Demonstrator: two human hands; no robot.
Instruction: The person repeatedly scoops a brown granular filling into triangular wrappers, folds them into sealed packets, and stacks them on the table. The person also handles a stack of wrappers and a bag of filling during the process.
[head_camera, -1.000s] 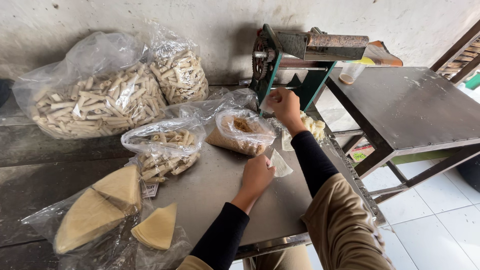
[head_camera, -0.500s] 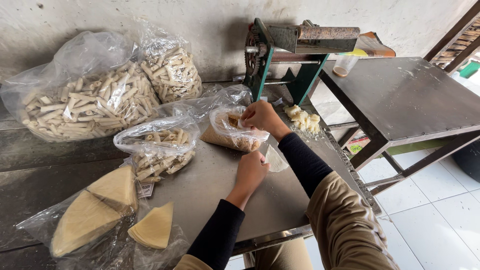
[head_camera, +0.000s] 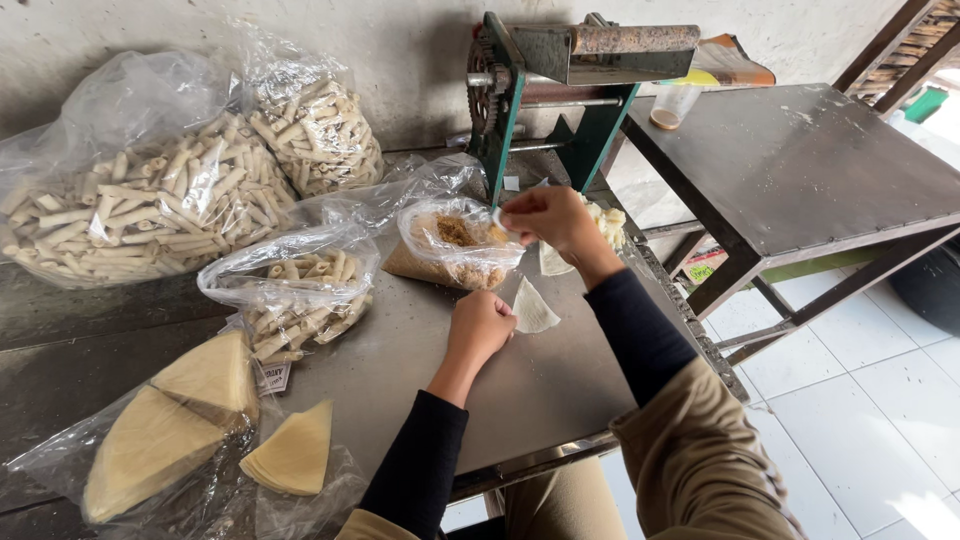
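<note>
Left hand curling shut, pinning white wrapper; right hand pinching a bit over clear filling bag.

Three bags of rolled snacks are sitting on the table: one big bag, one bag behind it, and one open bag in front. One bag of brown filling is lying open. Two hands are working, the left hand and the right hand. Three stacks of yellow triangle wrappers are lying in plastic. One plastic cup is standing on the other table.
</note>
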